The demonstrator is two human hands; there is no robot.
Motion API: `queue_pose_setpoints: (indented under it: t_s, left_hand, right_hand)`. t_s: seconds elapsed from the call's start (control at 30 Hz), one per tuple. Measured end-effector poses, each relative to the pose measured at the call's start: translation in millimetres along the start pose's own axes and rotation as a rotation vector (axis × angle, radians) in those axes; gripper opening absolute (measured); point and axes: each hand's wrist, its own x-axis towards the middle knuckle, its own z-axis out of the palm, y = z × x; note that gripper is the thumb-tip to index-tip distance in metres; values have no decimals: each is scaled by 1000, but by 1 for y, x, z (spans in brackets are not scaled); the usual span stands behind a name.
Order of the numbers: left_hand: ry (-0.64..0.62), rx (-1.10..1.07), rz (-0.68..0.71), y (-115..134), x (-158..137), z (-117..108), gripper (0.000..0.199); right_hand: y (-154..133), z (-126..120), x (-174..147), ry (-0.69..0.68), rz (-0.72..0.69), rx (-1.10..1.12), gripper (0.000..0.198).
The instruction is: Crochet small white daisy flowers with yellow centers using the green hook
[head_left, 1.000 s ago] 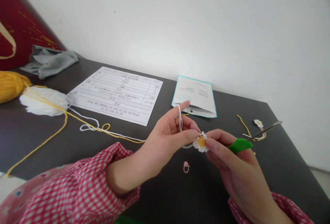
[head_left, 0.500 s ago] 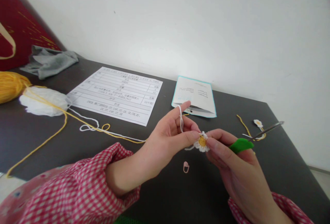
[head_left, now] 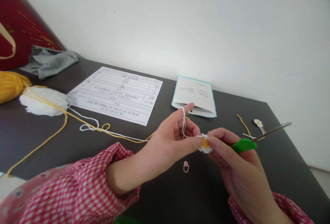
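Between both hands is a small crocheted flower [head_left: 205,144] with a yellow centre and white petals. My left hand [head_left: 175,138] pinches its left side between thumb and fingers, and white yarn [head_left: 184,122] loops over the raised index finger. Thumb and index finger of my right hand [head_left: 232,157] grip the flower's right side. That same hand also keeps hold of a crochet hook [head_left: 243,146] by its green handle; the metal shaft points right, away from the flower. Below the hands, a pink stitch marker [head_left: 186,166] lies on the table.
At left are a white yarn ball [head_left: 42,102], a yellow yarn ball [head_left: 11,86], grey cloth [head_left: 51,60] and a red bag [head_left: 23,28]. A printed sheet [head_left: 116,95] and a pale pouch [head_left: 194,91] lie behind. Another small flower [head_left: 258,123] rests at right on the dark table [head_left: 165,196].
Both hands and the flower have shifted slightly right. The hook's tip has moved right too, and the white yarn now runs from the left index finger down to the flower's top.
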Motion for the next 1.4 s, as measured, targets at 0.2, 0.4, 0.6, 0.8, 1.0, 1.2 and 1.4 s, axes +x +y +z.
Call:
queue_pose_setpoints:
  t_s: [0.2, 0.4, 0.6, 0.8, 1.0, 1.2, 1.4]
  left_hand:
    - [-8, 6, -20, 0, -2, 0, 88]
    - [-13, 9, -29, 1, -1, -1, 86]
    - [-11, -13, -50, 0, -1, -1, 84]
    - [-5, -46, -57, -1, -1, -1, 82]
    - [-1, -45, -60, 0, -1, -2, 81]
    - [-3, -20, -66, 0, -2, -2, 84]
    - [-13, -23, -71, 0, -1, -2, 86]
  right_hand:
    - [0, -1, 0, -13, 13, -15, 22]
    - [-1, 1, 2, -15, 9, -26, 27]
    - [-1, 2, 1, -21, 6, -33, 27]
    - [-1, 2, 1, -17, 14, -33, 27]
    - [-2, 0, 1, -18, 22, -32, 27]
    - [-1, 1, 1, -20, 31, -22, 28]
    - [-1, 2, 1, -18, 39, -11, 27]
